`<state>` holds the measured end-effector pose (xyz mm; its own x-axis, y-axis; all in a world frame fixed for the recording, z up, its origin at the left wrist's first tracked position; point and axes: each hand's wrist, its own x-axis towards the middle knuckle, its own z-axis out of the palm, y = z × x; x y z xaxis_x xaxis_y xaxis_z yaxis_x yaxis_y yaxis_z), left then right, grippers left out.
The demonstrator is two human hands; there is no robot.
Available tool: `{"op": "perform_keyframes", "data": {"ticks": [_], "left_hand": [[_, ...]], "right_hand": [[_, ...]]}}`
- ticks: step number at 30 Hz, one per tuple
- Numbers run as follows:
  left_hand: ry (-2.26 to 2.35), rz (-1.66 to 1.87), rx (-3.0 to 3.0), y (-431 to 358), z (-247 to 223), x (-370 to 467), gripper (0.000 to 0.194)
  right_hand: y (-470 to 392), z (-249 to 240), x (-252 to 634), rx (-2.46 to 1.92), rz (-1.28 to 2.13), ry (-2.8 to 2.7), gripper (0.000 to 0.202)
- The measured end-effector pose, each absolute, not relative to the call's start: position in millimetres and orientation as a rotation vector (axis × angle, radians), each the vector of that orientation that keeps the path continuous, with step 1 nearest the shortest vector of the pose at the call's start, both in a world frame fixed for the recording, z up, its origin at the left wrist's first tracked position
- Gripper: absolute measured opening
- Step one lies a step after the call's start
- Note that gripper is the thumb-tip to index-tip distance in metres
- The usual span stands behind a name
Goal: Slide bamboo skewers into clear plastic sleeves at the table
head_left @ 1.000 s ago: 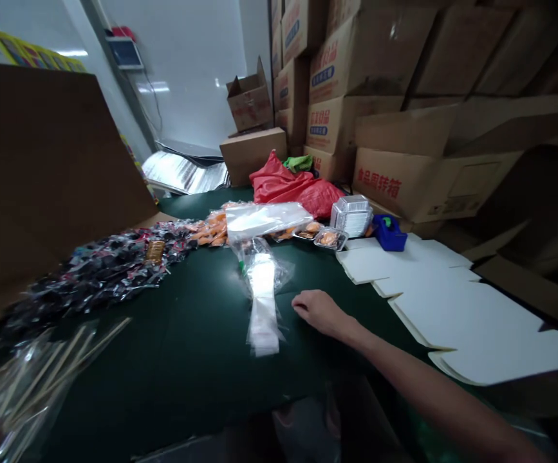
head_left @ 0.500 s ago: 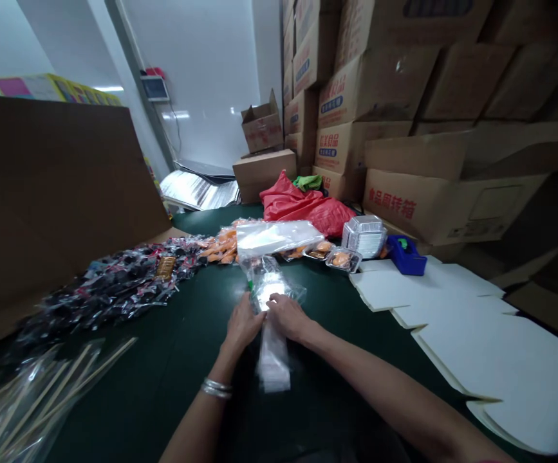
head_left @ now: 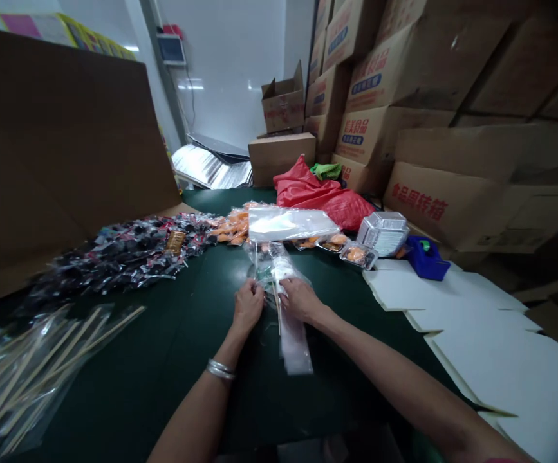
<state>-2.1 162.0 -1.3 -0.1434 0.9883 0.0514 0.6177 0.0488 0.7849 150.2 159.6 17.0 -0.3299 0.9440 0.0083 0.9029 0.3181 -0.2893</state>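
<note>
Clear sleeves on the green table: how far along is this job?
Apparently done: wooden sticks, far left, in clear plastic. In hand: clear sleeves under the right hand, left hand beside them. Probably left: the sleeves' lower ends look empty, and white cards lie flat.

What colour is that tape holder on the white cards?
The tape holder is blue, with a bit of green; the head view shows it best.

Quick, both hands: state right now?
Left hand: fingers closed; whether it grips clear plastic, cannot tell.
Right hand: fingers curled on the clear plastic sleeves.
</note>
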Motion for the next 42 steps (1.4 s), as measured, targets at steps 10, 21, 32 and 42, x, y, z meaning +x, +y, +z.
{"op": "perform_keyframes", "data": {"ticks": [10, 21, 32, 42], "left_hand": [[1.789, 0.998, 1.598, 158, 5, -1, 0.013], [1.757, 0.891, 1.685, 153, 4, 6, 0.009], [1.711, 0.808, 1.777, 153, 17, -17, 0.036], [1.265, 0.388, 2.625, 98, 23, 35, 0.022]], "right_hand": [[111, 17, 134, -1.876, 0.355, -2.268, 0.08], [83, 18, 112, -2.177, 0.386, -2.175, 0.07], [146, 53, 174, -1.942, 0.757, -2.369, 0.028], [157, 51, 188, -1.789, 0.992, -2.231, 0.017]]}}
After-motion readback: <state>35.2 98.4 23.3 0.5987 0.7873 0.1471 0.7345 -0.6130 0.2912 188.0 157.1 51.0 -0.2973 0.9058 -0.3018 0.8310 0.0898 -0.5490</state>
